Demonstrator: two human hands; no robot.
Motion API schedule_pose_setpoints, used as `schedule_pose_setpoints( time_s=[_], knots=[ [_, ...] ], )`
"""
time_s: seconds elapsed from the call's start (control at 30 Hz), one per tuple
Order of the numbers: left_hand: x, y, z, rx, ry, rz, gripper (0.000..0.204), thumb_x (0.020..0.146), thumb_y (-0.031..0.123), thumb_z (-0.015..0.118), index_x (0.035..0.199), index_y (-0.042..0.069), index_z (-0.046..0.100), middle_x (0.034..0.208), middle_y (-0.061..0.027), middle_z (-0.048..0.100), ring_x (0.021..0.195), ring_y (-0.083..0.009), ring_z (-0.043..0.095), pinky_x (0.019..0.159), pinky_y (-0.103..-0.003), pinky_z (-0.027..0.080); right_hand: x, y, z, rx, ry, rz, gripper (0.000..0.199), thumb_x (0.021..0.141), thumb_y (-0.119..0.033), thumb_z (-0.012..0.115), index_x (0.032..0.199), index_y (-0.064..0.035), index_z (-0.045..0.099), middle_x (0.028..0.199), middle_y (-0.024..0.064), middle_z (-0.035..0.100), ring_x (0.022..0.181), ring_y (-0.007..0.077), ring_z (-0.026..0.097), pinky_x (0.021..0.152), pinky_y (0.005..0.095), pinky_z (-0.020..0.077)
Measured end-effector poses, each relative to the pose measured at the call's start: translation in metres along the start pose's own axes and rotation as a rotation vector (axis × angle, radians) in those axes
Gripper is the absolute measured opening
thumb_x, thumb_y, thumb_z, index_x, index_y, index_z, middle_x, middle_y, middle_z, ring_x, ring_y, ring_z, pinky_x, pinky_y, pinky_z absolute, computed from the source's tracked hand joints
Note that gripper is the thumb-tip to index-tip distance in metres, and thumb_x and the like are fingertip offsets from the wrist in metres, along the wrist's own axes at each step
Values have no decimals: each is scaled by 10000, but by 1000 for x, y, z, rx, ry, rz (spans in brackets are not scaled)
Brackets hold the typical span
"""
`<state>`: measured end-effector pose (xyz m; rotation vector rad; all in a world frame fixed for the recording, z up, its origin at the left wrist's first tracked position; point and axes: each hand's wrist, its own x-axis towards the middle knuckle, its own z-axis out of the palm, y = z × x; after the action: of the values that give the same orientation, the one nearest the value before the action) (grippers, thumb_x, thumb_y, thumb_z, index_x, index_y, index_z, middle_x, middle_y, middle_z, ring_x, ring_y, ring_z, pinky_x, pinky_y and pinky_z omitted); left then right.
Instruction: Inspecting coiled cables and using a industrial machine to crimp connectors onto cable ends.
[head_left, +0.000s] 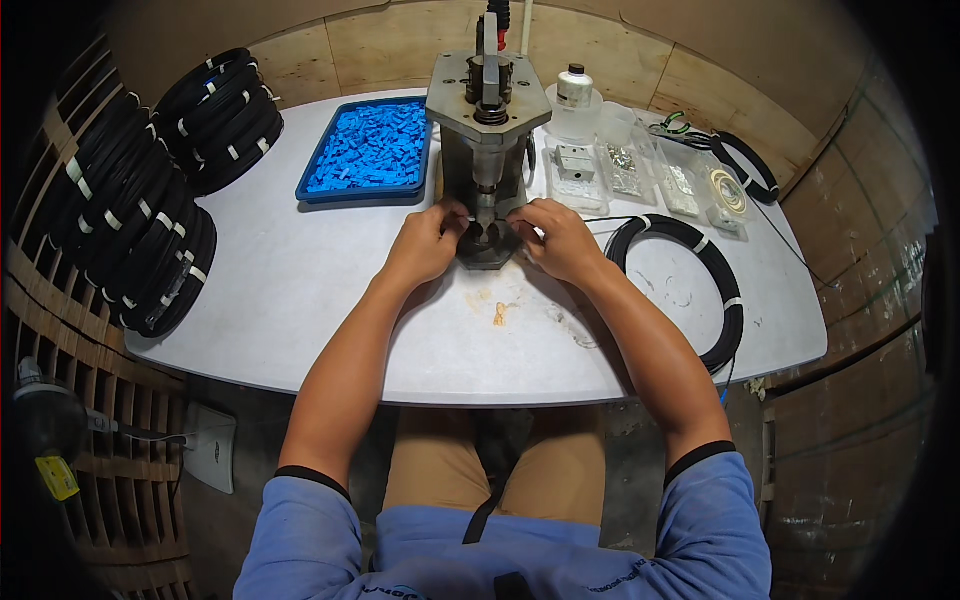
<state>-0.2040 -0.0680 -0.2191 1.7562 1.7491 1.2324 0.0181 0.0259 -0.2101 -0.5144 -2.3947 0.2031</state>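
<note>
A metal bench press (pixel 489 130) stands at the back middle of the white table, its ram lowered close to the small die (pixel 487 243) at its foot. My left hand (pixel 428 242) is closed at the left side of the die, thumb and fingers pinched on something too small to make out. At the die's right side, my right hand (pixel 562 240) pinches the end of a black cable. That cable runs off to a coil of black cable (pixel 722 290) lying on the right of the table. My fingers hide what sits between the ram and the die.
Left of the press stands a blue tray (pixel 313 197) full of small blue parts. Clear boxes of small parts (pixel 625 172) and a white bottle (pixel 574 88) stand back right. Stacked black cable coils (pixel 130 225) crowd the left edge. An orange scrap (pixel 499 314) lies in front.
</note>
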Motion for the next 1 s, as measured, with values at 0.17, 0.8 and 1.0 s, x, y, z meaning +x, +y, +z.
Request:
schedule_pose_setpoints(
  time_s=[0.17,0.8,1.0],
  knots=[
    [0,1,0,21,-3,4,189,936,115,609,1071,-7,660,937,-161,727,874,-246,696,820,-343,521,0,1,0,0,-6,3,179,845,-15,663,1009,-81,693,889,100,681,864,305,663,769,387,539],
    [0,2,-1,14,-5,-11,190,935,129,611,1067,1,661,920,-161,724,852,-263,693,807,-352,522,-1,0,0,15,1,2,184,838,-32,667,1013,-84,691,892,101,674,857,307,663,757,392,540],
    [0,-1,0,3,6,6,195,938,132,612,1073,0,660,914,-161,722,850,-261,692,814,-355,523,0,-1,1,24,-2,7,183,821,-27,656,997,-72,678,885,107,670,861,315,653,773,401,532]
  ],
)
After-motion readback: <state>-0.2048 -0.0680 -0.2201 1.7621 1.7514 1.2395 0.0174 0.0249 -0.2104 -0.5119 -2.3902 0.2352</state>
